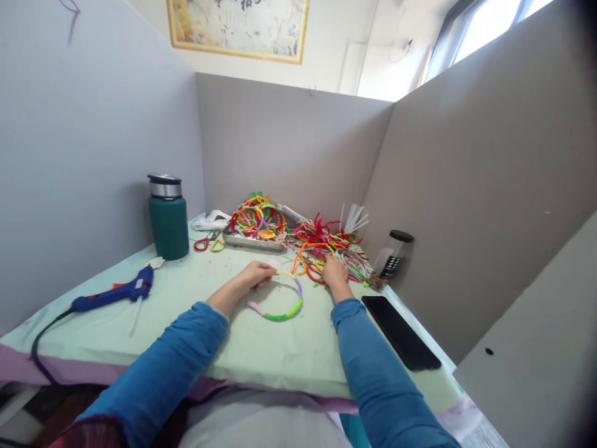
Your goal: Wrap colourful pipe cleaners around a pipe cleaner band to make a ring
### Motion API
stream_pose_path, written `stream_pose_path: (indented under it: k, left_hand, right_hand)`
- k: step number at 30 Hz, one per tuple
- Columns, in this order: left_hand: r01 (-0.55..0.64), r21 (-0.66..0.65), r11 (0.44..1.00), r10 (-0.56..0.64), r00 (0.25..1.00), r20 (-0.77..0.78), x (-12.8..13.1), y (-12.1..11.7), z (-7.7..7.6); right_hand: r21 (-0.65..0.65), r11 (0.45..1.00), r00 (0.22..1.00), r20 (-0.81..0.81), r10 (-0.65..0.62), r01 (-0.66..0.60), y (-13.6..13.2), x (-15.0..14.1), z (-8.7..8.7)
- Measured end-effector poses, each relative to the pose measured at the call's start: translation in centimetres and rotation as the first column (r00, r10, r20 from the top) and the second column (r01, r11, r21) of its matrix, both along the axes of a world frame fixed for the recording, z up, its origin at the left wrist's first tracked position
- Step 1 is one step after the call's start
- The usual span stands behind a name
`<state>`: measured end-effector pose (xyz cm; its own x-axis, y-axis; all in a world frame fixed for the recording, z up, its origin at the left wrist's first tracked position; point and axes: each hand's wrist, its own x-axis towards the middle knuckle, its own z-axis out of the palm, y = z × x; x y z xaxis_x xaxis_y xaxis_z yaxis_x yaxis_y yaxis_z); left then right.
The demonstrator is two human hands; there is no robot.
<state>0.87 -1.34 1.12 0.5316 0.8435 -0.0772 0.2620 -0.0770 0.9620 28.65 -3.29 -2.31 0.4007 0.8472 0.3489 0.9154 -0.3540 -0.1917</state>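
A headband (278,317) wrapped in green, purple, pink and pale yellow fuzzy sections lies as an open ring on the table. My left hand (257,274) pinches its pale yellow end between thumb and fingers. My right hand (334,270) reaches into a loose heap of coloured pipe cleaners (315,231) and touches it. Its fingertips are hidden, so whether they hold a strand does not show. Orange and yellow strands (302,258) stick out of the heap between my hands.
At left are a blue glue gun (116,294) with its cord and a green bottle (168,227). Scissors (209,243) lie by a metal tray (254,243) piled with colourful rings. A black phone (401,331) and a clear bottle (394,256) are at right. Grey partitions (289,137) enclose the table.
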Motion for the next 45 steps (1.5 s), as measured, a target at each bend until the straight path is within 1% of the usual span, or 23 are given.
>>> stream_pose_path:
  k: [4,6,8,10,13,16,19,21,23,24,26,29,30,31,32,33,35,36,38,40,42,43,45]
  left_hand:
    - [0.009,-0.001,1.0,-0.009,1.0,-0.001,0.0,-0.3,0.2]
    - [0.01,-0.003,1.0,-0.01,1.0,0.004,0.0,-0.4,0.3]
    - [0.003,-0.002,1.0,-0.003,1.0,0.001,0.0,-0.4,0.4]
    - [-0.003,0.001,1.0,0.003,1.0,-0.007,0.0,-0.5,0.4]
    - [-0.001,0.006,1.0,0.001,1.0,-0.011,0.0,-0.4,0.3]
    - [-0.006,-0.001,1.0,0.006,1.0,-0.012,0.1,-0.1,0.0]
    - [-0.013,-0.01,1.0,0.013,1.0,0.006,0.2,0.3,-0.2]
    - [-0.008,-0.009,1.0,0.008,1.0,0.008,0.2,0.4,-0.4]
    - [-0.004,-0.007,1.0,0.004,1.0,0.006,0.2,0.4,-0.4]
    - [-0.005,-0.005,1.0,0.005,1.0,0.008,0.2,0.4,-0.4]
    - [-0.005,-0.005,1.0,0.005,1.0,0.011,0.2,0.4,-0.4]
    - [-0.008,-0.004,1.0,0.008,1.0,0.003,0.2,0.3,-0.4]
    - [-0.009,-0.003,1.0,0.009,1.0,0.0,0.2,0.4,-0.4]
    - [-0.01,-0.002,1.0,0.01,1.0,-0.002,0.3,0.4,-0.4]
    - [-0.012,0.0,1.0,0.012,1.0,-0.001,0.3,0.4,-0.5]
    - [-0.011,0.002,1.0,0.011,1.0,0.001,0.3,0.4,-0.5]
    - [-0.005,0.008,1.0,0.005,1.0,0.003,0.3,0.5,-0.6]
    - [-0.001,0.011,1.0,0.001,1.0,0.001,0.3,0.6,-0.6]
    - [0.01,0.023,1.0,-0.01,1.0,-0.001,0.3,0.6,-0.7]
    - [0.003,0.043,0.999,-0.003,1.0,-0.007,0.2,0.7,-0.8]
    - [-0.013,0.065,0.998,0.014,1.0,-0.017,0.2,0.7,-0.9]
    - [-0.017,0.078,0.997,0.018,1.0,-0.013,0.3,0.7,-0.9]
    - [-0.015,0.104,0.994,0.012,0.999,0.035,0.3,0.5,-0.8]
  right_hand:
    - [-0.068,0.997,1.0,0.019,0.025,-0.023,0.4,0.7,-0.5]
    - [-0.067,0.998,1.0,0.024,-0.002,0.003,0.5,0.6,-0.4]
    - [-0.043,0.999,0.999,0.028,-0.018,0.02,0.5,0.2,-0.2]
    - [-0.024,1.0,1.0,0.021,0.008,-0.007,0.6,-0.1,0.1]
    - [-0.072,0.996,0.999,-0.016,0.044,-0.045,0.7,-0.4,0.5]
    - [-0.126,0.992,0.999,-0.038,0.025,-0.03,0.9,-0.4,0.8]
    - [-0.093,0.995,0.999,-0.04,0.018,-0.022,1.0,-0.5,1.4]
    - [-0.061,0.998,0.999,-0.038,0.012,-0.014,1.0,-0.7,2.1]
    - [-0.019,1.0,0.999,-0.041,0.015,-0.016,1.2,-0.8,3.2]
    - [0.011,1.0,0.999,-0.046,0.019,-0.019,1.3,-0.9,3.9]
    - [0.087,0.993,0.992,-0.097,0.084,-0.075,1.5,-1.0,5.6]
    - [0.081,0.99,0.98,-0.156,0.124,-0.113,1.7,-1.4,8.2]
    - [0.132,0.981,0.962,-0.218,0.165,-0.139,1.7,-1.7,9.0]
    - [0.187,0.965,0.916,-0.324,0.235,-0.181,1.5,-2.0,9.7]
    - [0.233,0.954,0.85,-0.449,0.277,-0.188,1.4,-2.3,10.3]
    - [0.233,0.951,0.776,-0.555,0.3,-0.201,1.1,-2.7,10.8]
    - [0.201,0.956,0.663,-0.688,0.294,-0.216,0.6,-3.6,11.4]
    - [0.225,0.947,0.592,-0.74,0.319,-0.229,0.3,-4.0,11.6]
    - [0.313,0.921,0.406,-0.829,0.384,-0.231,-0.3,-5.0,11.6]
    - [0.399,0.887,0.177,-0.879,0.443,-0.234,-0.6,-6.1,11.2]
    - [0.479,0.848,-0.01,-0.872,0.489,-0.226,-0.8,-7.3,10.5]
    - [0.511,0.83,-0.076,-0.858,0.508,-0.224,-0.9,-7.8,10.0]
    - [0.572,0.8,-0.154,-0.82,0.551,-0.183,-0.9,-8.8,9.0]
